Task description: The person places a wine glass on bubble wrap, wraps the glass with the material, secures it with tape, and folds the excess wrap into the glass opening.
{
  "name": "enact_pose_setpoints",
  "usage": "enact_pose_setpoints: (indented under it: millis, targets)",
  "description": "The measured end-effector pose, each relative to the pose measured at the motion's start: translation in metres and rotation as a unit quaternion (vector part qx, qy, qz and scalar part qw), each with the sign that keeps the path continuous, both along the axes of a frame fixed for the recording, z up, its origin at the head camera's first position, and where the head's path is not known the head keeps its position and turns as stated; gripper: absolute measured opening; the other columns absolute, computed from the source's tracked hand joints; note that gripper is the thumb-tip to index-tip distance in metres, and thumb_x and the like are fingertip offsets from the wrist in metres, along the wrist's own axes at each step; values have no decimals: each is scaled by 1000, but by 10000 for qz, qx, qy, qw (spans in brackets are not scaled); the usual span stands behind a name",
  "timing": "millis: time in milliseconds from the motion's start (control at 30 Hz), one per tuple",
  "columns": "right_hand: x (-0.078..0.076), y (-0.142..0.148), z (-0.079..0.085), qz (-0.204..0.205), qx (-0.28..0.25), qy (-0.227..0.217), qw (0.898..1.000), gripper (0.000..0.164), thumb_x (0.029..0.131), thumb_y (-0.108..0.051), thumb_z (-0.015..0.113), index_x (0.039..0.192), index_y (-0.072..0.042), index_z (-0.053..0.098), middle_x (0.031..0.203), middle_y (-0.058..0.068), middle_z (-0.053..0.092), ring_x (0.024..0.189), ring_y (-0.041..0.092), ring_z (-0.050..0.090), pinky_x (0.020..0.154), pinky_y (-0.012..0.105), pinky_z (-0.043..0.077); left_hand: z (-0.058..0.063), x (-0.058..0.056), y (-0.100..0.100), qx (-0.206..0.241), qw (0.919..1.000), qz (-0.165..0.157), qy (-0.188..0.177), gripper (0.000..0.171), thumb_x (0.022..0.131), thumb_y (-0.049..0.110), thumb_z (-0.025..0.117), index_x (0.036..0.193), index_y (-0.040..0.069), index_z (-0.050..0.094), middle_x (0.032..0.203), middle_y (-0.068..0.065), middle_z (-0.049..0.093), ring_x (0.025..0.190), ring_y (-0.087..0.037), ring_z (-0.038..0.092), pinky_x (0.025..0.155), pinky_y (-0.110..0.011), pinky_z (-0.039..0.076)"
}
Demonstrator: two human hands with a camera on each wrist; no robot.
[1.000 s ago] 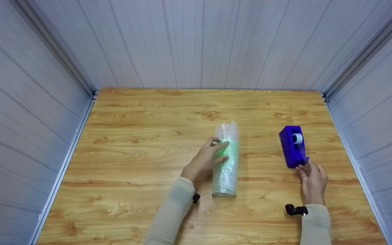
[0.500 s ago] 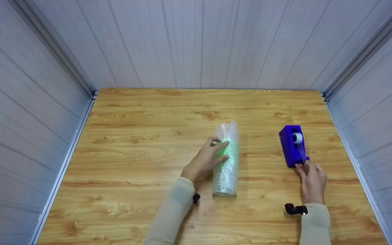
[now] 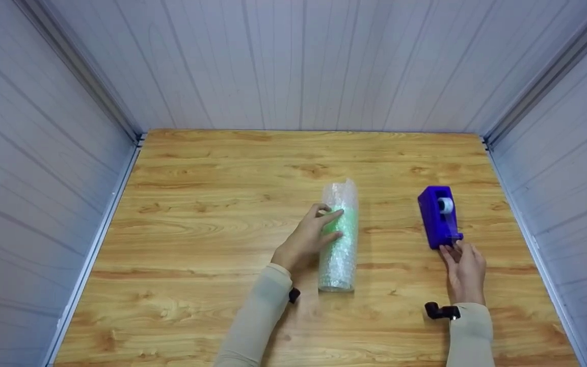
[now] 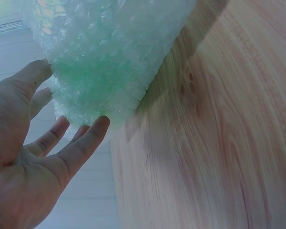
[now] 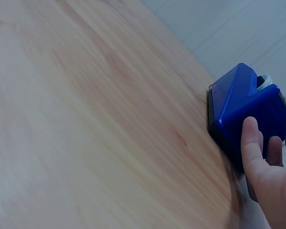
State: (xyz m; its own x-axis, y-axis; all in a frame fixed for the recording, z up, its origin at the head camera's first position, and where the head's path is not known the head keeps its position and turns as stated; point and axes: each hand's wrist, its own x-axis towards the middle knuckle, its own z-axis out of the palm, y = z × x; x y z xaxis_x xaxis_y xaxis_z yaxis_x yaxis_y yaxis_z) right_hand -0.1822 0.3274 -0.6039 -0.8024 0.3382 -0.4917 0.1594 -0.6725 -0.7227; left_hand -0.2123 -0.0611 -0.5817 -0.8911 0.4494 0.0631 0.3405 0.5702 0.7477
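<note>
"The left hand (image 3: 302, 240)?"
"Spread, resting on the bubble-wrapped roll (image 3: 341, 262) (green shows through) on the table (image 3: 212, 255)."
"And the right hand (image 3: 467, 271)?"
"Unclenched, at the tape dispenser (image 3: 431, 216)'s near end, nothing visibly gripped."

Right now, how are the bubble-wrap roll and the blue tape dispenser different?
The bubble-wrap roll is see-through, with green showing inside; the tape dispenser is solid blue. The bubble-wrap roll looks longer, the tape dispenser shorter. The bubble-wrap roll is rounded, while the tape dispenser has flat sides and corners. Both sit on the wooden table.
</note>
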Motion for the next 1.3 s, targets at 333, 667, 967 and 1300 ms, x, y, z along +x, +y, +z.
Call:
enact_pose_setpoints:
  millis: [333, 667, 967, 1300]
  targets:
    - [-3, -2, -5, -175, -158, -98, 9997, 18, 99, 0, 57, 81, 2, 58, 94, 10, 57, 91, 22, 59, 95, 38, 52, 1, -2, 2, 0, 10000, -40, -6, 62, 98, 36, 65, 153, 21, 43, 147, -8, 33, 126, -21, 47, 95, -27, 48]
    - [12, -6, -17, 422, 326, 140, 9985, 16, 103, -9, 57, 98, 5, 57, 97, 13, 63, 93, 24, 66, 94, 35, 52, 0, -5, 6, -75, 10000, -44, -6, 61, 98, 37, 65, 153, 24, 44, 147, -6, 33, 125, -19, 48, 95, -26, 48]
    - [26, -21, -20, 1549, 1298, 741, 9766, 17, 100, -11, 62, 104, 4, 57, 93, 14, 66, 83, 24, 67, 79, 35, 57, 3, -5, 7, -45, 10000, -40, -61, 61, 98, 36, 65, 153, 24, 43, 147, -6, 33, 125, -19, 47, 95, -27, 48]
    - [19, -49, 3, 2639, 3174, 1428, 8996, 30, 100, -2, 60, 118, 20, 52, 91, 30, 62, 74, 25, 65, 64, 30, 56, 2, -4, 8, -96, 9999, -30, -115, 61, 98, 37, 65, 153, 23, 43, 146, -6, 34, 126, -20, 47, 96, -29, 47]
